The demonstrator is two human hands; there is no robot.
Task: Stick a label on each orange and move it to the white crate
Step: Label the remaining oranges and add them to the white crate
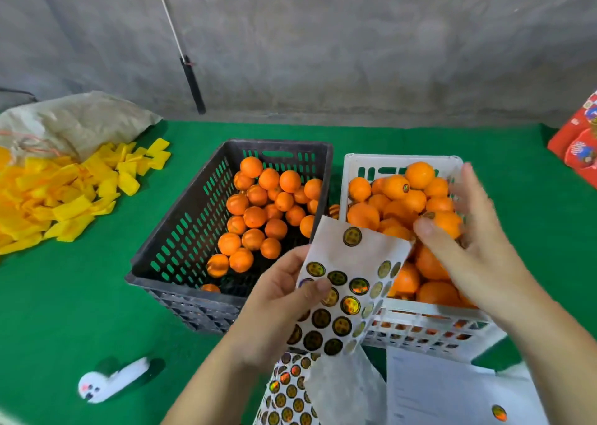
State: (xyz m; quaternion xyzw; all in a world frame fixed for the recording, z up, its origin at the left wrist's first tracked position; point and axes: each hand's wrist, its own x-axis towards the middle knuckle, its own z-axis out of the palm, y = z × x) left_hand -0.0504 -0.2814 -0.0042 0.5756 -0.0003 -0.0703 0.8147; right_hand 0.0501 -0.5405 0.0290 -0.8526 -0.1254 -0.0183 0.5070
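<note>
We see a sheet of round gold stickers (pixel 342 295) held up in front of the two crates. The left hand (pixel 284 298) grips it, with the thumb pressed on the front of the sheet and the other fingers behind it. One sticker sits alone near the top of the sheet, and many more fill the lower part.

The right hand (pixel 465 230) is over the white crate (pixel 420 324). Its fingers are spread and loose, and the thumb tip is close to the top corner of the sheet. The hand is blurry, so we cannot tell if a sticker is on a fingertip.

The white crate is piled high with oranges (pixel 416 198). One of them near the top has a small dark sticker on it. Just beside it, on the left, is a black crate (pixel 181 230). It holds more oranges (pixel 258 214), lying lower down inside it.

Both crates stand on a green table (pixel 80 295). Another sticker sheet (pixel 290 392) lies flat on the table under our arms, with white paper (pixel 436 389) next to it. A small white thing (pixel 109 382) lies near the front left. A heap of yellow wrappers (pixel 64 195) lies far left, with a brown sack (pixel 80 120) behind it. A red box (pixel 578 143) sits at the far right edge. A grey wall (pixel 323 43) is at the back.
</note>
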